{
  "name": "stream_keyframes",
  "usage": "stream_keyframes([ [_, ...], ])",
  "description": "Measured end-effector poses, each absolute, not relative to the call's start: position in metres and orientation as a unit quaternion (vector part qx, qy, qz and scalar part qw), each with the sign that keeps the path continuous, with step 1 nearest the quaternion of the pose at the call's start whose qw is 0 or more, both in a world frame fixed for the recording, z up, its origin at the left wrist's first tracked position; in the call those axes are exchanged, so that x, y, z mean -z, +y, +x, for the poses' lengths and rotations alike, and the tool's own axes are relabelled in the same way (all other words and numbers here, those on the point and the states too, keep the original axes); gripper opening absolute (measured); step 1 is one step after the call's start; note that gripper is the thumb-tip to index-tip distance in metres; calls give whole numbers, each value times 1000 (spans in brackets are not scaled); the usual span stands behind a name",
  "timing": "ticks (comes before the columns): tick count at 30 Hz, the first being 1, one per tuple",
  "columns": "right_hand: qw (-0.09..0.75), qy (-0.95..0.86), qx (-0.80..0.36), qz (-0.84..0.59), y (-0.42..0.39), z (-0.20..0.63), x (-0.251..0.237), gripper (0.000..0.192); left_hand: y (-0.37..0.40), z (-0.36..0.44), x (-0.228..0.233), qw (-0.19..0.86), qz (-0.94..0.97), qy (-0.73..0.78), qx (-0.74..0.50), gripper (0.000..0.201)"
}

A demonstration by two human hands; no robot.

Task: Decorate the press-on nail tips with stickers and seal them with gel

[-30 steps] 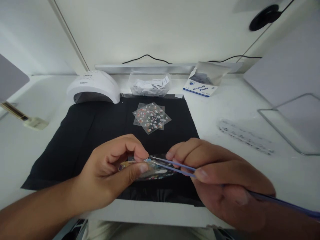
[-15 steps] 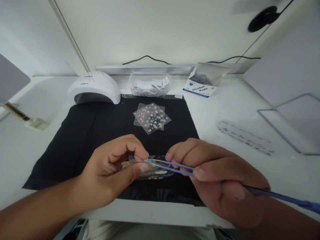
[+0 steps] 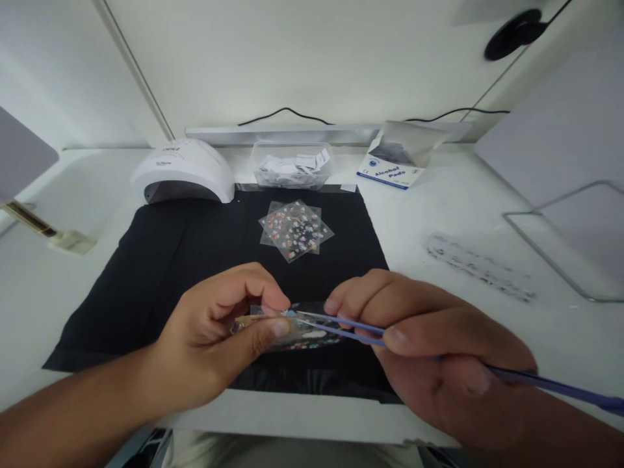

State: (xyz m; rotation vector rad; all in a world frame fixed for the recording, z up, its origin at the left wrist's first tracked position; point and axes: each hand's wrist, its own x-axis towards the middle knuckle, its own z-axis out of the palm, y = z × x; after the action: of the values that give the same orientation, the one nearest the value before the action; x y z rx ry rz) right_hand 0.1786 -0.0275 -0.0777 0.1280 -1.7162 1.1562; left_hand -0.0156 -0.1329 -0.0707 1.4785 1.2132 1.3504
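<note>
My left hand (image 3: 209,338) pinches a clear plastic sticker sheet (image 3: 307,337) between thumb and fingertips, low over the black mat (image 3: 195,260). Small blue, white and coloured designs show on the sheet. My right hand (image 3: 429,331) is closed around purple tweezers (image 3: 363,330). Their slim points are slightly apart and lie close to a small blue-and-white piece beside my left thumb; whether they grip it I cannot tell. My right fingertips are near the sheet's right end. Part of the sheet is hidden behind my left hand.
More sticker sheets (image 3: 295,231) lie fanned on the mat. Behind are a white nail lamp (image 3: 188,166), a clear box of white packets (image 3: 292,170) and an alcohol pads box (image 3: 390,170). At right lie a clear strip case (image 3: 478,266) and a metal-framed stand (image 3: 550,260).
My right hand and the tweezers have shifted very slightly to the right. My left hand keeps its place with the sheet.
</note>
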Motion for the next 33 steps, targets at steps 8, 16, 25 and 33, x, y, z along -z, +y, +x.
stream_keyframes([
  [8,522,-710,-469,65,-29,178,83,31,-133,-16,71,379,595,475,-526,12],
  [16,496,-712,-494,55,-29,179,79,29,-133,-17,72,388,597,469,-523,12],
  [25,531,-700,-474,57,-32,178,83,29,-134,-16,73,374,591,469,-539,11],
  [33,516,-702,-485,70,-33,183,84,31,-134,-18,73,347,621,469,-524,15],
])
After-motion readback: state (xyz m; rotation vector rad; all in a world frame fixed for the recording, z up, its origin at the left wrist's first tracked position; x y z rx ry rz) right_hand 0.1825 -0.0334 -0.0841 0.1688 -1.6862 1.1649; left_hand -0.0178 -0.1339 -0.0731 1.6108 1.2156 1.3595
